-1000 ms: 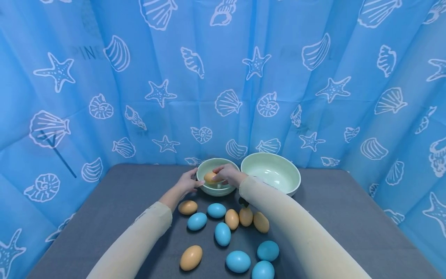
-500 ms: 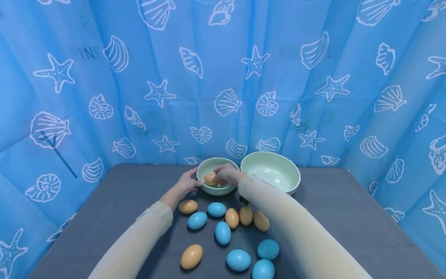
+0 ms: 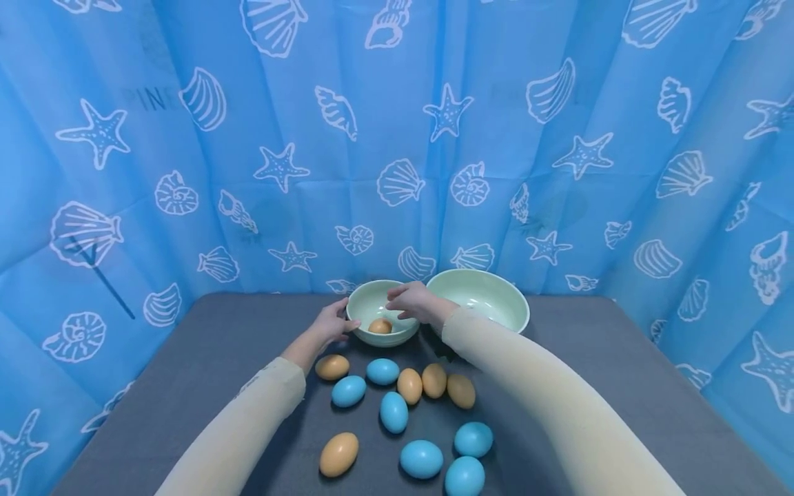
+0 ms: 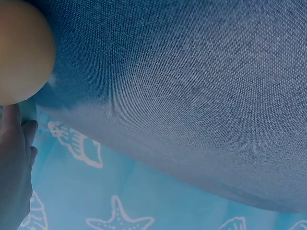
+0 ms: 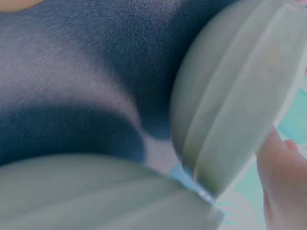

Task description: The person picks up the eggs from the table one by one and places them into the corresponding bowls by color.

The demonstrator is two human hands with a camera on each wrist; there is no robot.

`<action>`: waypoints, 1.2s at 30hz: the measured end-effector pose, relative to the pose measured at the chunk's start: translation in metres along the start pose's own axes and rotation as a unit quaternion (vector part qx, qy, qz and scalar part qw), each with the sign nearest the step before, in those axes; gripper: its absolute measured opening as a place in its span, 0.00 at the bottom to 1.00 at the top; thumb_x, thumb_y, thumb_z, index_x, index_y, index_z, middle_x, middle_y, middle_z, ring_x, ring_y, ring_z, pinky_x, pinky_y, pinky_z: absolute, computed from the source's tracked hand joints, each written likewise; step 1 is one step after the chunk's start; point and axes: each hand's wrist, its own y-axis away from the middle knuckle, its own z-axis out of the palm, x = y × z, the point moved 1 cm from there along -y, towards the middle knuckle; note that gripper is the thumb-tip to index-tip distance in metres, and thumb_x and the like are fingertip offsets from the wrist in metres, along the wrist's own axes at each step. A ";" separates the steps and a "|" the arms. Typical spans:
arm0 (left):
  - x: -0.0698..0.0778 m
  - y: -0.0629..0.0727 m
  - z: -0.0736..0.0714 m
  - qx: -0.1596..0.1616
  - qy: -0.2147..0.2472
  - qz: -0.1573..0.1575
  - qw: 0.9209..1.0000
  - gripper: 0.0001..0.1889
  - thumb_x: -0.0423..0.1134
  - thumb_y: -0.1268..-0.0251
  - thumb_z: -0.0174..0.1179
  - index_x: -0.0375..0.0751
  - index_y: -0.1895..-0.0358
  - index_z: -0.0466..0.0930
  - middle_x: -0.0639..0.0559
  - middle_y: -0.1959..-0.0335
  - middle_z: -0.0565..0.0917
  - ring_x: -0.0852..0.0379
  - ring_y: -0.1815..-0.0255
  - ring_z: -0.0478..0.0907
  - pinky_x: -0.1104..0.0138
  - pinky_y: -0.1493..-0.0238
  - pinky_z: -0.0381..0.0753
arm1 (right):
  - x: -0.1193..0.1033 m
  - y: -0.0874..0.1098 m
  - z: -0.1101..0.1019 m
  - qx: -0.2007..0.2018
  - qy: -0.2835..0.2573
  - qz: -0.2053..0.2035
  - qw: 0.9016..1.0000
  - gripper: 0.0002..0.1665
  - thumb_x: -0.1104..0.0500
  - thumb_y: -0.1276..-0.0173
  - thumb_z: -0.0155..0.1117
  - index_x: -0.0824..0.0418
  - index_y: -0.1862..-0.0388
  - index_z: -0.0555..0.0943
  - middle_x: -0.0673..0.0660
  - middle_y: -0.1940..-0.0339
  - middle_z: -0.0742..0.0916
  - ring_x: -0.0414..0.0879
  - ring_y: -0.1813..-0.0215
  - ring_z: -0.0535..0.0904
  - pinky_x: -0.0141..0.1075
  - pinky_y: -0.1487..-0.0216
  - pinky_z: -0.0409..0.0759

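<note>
Orange egg (image 3: 380,326) in small bowl (image 3: 371,301), frame centre.
Left hand (image 3: 330,323) pinches rim; right hand (image 3: 417,302), fingers loosely spread, overhangs right side.

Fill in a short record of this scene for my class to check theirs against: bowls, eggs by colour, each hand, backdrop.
Small bowl: pale green, one orange egg inside
Large bowl: pale green, right of the small one, partly hidden by the right sleeve; no egg visible inside
Orange eggs on table: five in view
Blue eggs on table: six in view
Left hand: touches the small bowl's left side
Right hand: above the small bowl's right side, holding nothing
Backdrop: blue curtain, white shells and starfish
</note>
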 end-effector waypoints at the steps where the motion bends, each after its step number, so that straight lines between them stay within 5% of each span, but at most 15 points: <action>1: 0.000 0.000 0.000 0.000 -0.001 -0.001 1.000 0.38 0.28 0.31 0.57 0.36 0.23 0.46 0.32 0.24 0.50 0.34 0.30 0.60 0.47 0.42 0.74 | -0.001 0.003 -0.003 -0.003 -0.006 -0.002 1.000 0.28 0.71 0.30 0.58 0.71 0.31 0.68 0.67 0.33 0.73 0.58 0.33 0.70 0.47 0.38 0.74; 13: 0.004 0.002 0.001 -0.007 -0.008 0.001 1.000 0.38 0.28 0.30 0.56 0.36 0.22 0.45 0.33 0.24 0.48 0.34 0.29 0.58 0.47 0.41 0.73 | 0.001 0.038 -0.035 -0.016 -0.051 -0.014 0.998 0.30 0.71 0.27 0.54 0.71 0.28 0.63 0.68 0.30 0.70 0.59 0.29 0.65 0.47 0.35 0.70; 36: 0.003 0.002 0.000 -0.010 -0.013 -0.012 1.000 0.39 0.29 0.30 0.56 0.36 0.22 0.44 0.34 0.23 0.47 0.34 0.29 0.57 0.47 0.41 0.73 | 0.035 0.107 -0.074 -0.055 -0.040 -0.043 0.997 0.32 0.65 0.27 0.56 0.71 0.27 0.61 0.67 0.29 0.70 0.59 0.29 0.64 0.52 0.35 0.69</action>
